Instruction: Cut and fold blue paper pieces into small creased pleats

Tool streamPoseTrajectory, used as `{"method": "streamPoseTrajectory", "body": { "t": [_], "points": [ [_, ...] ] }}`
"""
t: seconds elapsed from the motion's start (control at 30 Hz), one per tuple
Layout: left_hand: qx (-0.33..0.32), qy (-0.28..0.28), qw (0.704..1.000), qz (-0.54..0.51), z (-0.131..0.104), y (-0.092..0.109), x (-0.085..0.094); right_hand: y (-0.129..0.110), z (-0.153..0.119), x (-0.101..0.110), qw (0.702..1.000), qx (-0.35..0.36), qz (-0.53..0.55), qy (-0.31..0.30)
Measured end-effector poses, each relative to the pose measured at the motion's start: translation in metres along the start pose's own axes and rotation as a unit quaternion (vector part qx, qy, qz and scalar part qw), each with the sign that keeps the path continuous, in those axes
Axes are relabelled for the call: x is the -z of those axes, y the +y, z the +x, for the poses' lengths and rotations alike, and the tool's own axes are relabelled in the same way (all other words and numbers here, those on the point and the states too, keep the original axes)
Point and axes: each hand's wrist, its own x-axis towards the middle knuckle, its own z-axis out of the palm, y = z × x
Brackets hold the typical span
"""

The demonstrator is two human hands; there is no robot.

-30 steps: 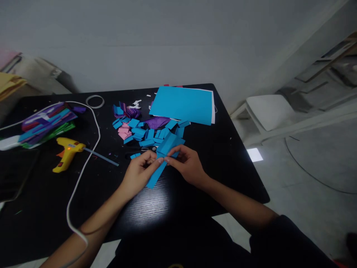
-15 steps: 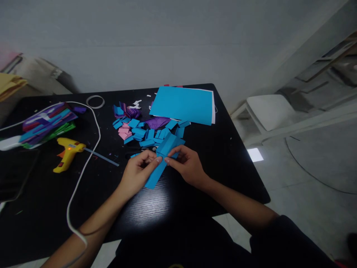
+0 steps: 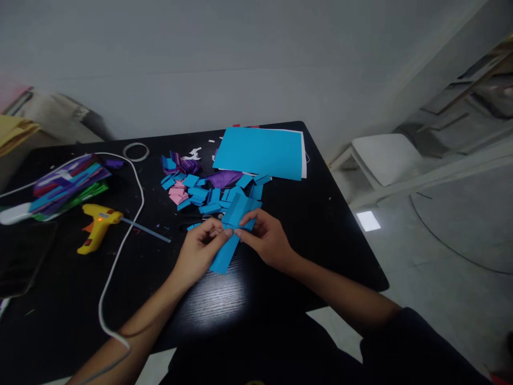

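The left hand (image 3: pixel 200 247) and right hand (image 3: pixel 270 240) pinch a blue paper strip (image 3: pixel 224 259) between them, seemingly part-folded, while many small blue pieces (image 3: pixel 198 195) look already folded just beyond their grip, a blue sheet (image 3: pixel 260 152) farther out.

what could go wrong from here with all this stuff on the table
The white cord crosses the left forearm in this view, so moving that arm might snag it. The yellow glue gun shows a lit orange light, so it may be hot. The blue paper, pinched by the left hand and right hand, could crease.
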Motion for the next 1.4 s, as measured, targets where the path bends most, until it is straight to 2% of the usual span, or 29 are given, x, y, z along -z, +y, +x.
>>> {"method": "streamPoseTrajectory", "body": {
  "t": [0.1, 0.23, 0.37, 0.47, 0.63, 0.8, 1.23, 1.4],
  "points": [
    [-0.003, -0.009, 1.0, 0.009, 0.001, -0.002, 0.002, 0.001, -0.001, 0.0, 0.999, 0.0, 0.027, -0.019],
    [-0.016, -0.027, 0.999, 0.018, 0.001, -0.006, 0.003, 0.002, -0.003, -0.001, 0.992, 0.004, 0.118, -0.045],
    [-0.024, -0.03, 0.999, 0.023, -0.001, -0.007, 0.003, 0.003, -0.002, -0.001, 0.99, 0.006, 0.142, -0.018],
    [-0.03, -0.024, 0.999, 0.025, -0.001, -0.007, 0.003, 0.004, 0.001, -0.001, 0.986, -0.032, 0.161, -0.016],
    [-0.035, -0.016, 0.999, 0.035, -0.001, -0.009, 0.003, 0.006, 0.005, 0.001, 0.984, -0.078, 0.159, -0.022],
    [-0.053, 0.011, 0.998, 0.039, 0.0, -0.011, 0.002, 0.007, 0.004, 0.0, 0.984, -0.067, 0.162, -0.03],
    [-0.051, 0.027, 0.997, 0.047, -0.001, -0.014, 0.002, 0.008, 0.003, 0.001, 0.988, -0.056, 0.139, -0.037],
    [-0.054, 0.027, 0.997, 0.037, -0.001, -0.012, 0.002, 0.009, 0.005, 0.002, 0.986, -0.051, 0.134, -0.08]
  ]
}}
